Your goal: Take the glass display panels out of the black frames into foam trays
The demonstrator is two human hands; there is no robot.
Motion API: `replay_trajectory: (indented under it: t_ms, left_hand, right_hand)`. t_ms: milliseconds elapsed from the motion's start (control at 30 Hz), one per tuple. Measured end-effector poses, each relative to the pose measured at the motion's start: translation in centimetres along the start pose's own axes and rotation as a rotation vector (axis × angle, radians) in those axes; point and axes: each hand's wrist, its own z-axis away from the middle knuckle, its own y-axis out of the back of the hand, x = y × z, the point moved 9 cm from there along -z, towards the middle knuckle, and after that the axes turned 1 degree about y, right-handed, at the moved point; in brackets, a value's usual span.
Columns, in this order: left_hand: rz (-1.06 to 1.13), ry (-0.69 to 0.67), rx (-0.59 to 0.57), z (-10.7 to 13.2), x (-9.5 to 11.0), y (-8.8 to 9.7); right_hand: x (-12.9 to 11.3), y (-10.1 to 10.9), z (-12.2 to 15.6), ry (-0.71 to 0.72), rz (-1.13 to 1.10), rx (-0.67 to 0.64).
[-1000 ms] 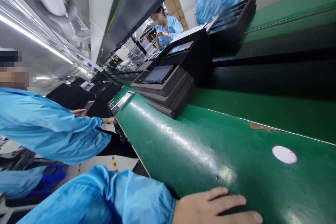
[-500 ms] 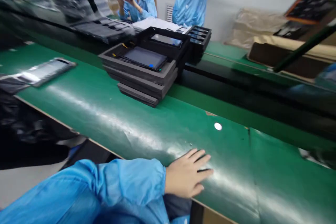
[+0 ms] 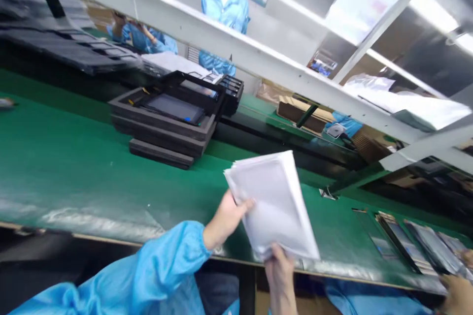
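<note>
Both my hands hold a stack of white sheets or pouches point(image 3: 275, 204) above the near edge of the green conveyor belt point(image 3: 74, 167). My left hand point(image 3: 225, 219), in a blue sleeve, grips the stack's left edge with the thumb on top. My right hand point(image 3: 281, 268) pinches its bottom edge from below. The stack is tilted and hides most of the fingers behind it.
A pile of dark grey foam trays point(image 3: 166, 123) with a tablet screen on top sits on the belt to the upper left. Flat devices in clear wrap point(image 3: 414, 246) lie at the right. People in blue coats point(image 3: 223, 15) stand beyond the line. A white shelf rail point(image 3: 258, 61) crosses overhead.
My left hand left the belt, where it lay flat, and now grips a white stack together with my right hand. The view swung to the right.
</note>
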Motion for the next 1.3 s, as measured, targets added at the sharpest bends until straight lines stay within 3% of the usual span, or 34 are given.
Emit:
replay_trajectory:
  t_ms: [33,133,267,400,567,800,1033,1300]
  left_hand:
    - [-0.023,-0.033,0.080,-1.1,1.3,1.5]
    - [-0.093,-0.112,0.162,-4.1,5.0,5.3]
    - [-0.165,-0.131,0.112,-6.4,6.7,7.9]
    - [-0.227,-0.088,0.002,-6.7,5.2,7.7]
    - [-0.256,-0.138,-0.056,-6.0,5.0,7.1]
    - [-0.144,-0.333,0.125,-5.7,7.9,6.9]
    - [-0.133,-0.314,0.152,-6.2,8.0,6.1]
    - [-0.149,-0.311,0.184,-6.6,8.4,6.6]
  right_hand:
    - [0.0,-0.7,-0.8,0.002,-0.035,-0.037]
    - [-1.3,-3.2,-4.0,0.023,-0.149,-0.134]
    - [-6.0,-4.6,-7.8,0.124,-0.268,-0.145]
    - [-9.0,-6.2,-9.8,0.163,-0.303,-0.169]
    - [-9.0,-7.6,-11.5,0.163,-0.295,-0.036]
    - [-10.1,-7.9,-11.9,0.173,-0.306,0.137]
    - [-11.9,-7.3,-10.8,0.159,-0.331,0.190]
    - [-13.4,-5.8,-9.6,0.160,-0.321,0.217]
